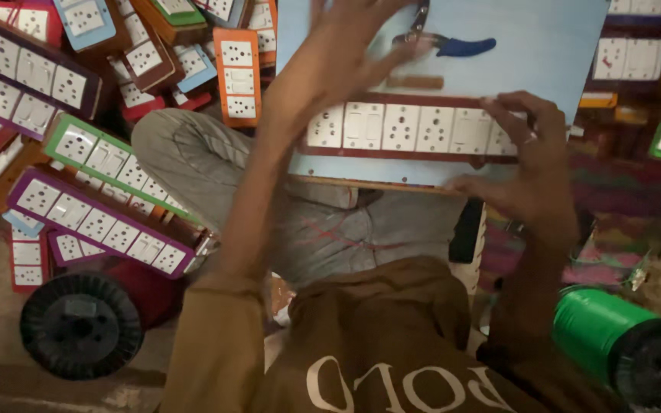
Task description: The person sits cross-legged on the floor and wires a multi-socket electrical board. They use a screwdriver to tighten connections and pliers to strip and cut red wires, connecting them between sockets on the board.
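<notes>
A long switchboard with a dark red frame and white sockets and switches lies on a pale blue work board across my lap. My right hand rests on the switchboard's right end, fingers curled over its edge. My left hand is raised over the board with fingers spread, blurred, holding nothing, just left of blue-handled pliers. A small wooden piece lies below the pliers.
Many framed switchboards are piled at left: a green one, a purple one, an orange one. A black spool sits at lower left, a green wire spool at lower right. My knee is below the board.
</notes>
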